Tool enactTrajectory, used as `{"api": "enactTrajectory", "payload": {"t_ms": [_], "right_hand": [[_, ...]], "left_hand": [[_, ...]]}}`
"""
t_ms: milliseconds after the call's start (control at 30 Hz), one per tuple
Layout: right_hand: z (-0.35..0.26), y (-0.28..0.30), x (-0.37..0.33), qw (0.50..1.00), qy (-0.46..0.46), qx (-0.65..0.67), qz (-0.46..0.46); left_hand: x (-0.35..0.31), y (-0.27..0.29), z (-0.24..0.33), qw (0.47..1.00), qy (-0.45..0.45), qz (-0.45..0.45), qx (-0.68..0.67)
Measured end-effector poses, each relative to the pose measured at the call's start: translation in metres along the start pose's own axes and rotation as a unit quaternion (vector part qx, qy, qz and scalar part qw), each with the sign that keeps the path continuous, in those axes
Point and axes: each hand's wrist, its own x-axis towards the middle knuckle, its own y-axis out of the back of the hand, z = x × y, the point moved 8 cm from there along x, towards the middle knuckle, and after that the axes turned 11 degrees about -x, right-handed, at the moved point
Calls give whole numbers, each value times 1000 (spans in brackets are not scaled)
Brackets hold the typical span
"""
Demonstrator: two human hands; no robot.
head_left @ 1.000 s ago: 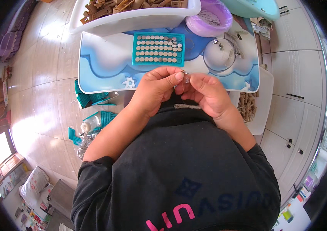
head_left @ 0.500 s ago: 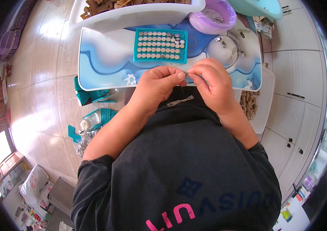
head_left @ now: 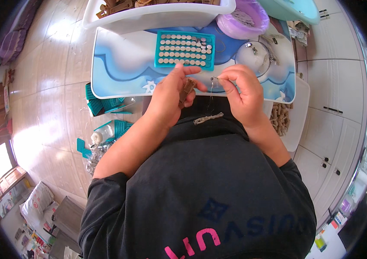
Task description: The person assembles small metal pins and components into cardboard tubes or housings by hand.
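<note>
My left hand (head_left: 168,93) is closed around a small brown piece (head_left: 187,91), its index finger stretched out toward the tray. Thumb and forefinger of my right hand (head_left: 244,85) pinch a thin strand (head_left: 212,88) at the table's front edge. A small dark metallic bit shows near the pinched end, and fine ends hang below. The two hands are apart. On my lap lies a bundle of pale string (head_left: 208,118). Beyond my hands, a teal tray (head_left: 212,52) holds rows of round whitish discs, a few of them shinier at the right.
The patterned table (head_left: 118,82) carries a white bin (head_left: 157,21) of brown pieces, a purple-lined basin (head_left: 241,30) and a round clear dish (head_left: 246,54) with small metal parts. Teal trays (head_left: 105,103) and a bottle (head_left: 99,137) are at left. Brown bundles (head_left: 279,116) lie at right.
My hands, together before, have separated. The left has turned, showing the brown piece in its fingers; the right has drawn the strand slightly right. The view has shifted a little.
</note>
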Motion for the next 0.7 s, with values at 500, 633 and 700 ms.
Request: {"api": "enactTrajectory", "payload": {"t_ms": [500,633,700], "right_hand": [[5,-24,-3,995,-70,65,19],[1,-22,-2,999,-40,25,25],[0,-22,-1,999,-34,25,24]], "left_hand": [[-5,-17,-2,994,-53,-73,-55],[-7,-15,-2,993,-61,-66,-77],[-7,-13,-3,993,-65,-66,-74]]}}
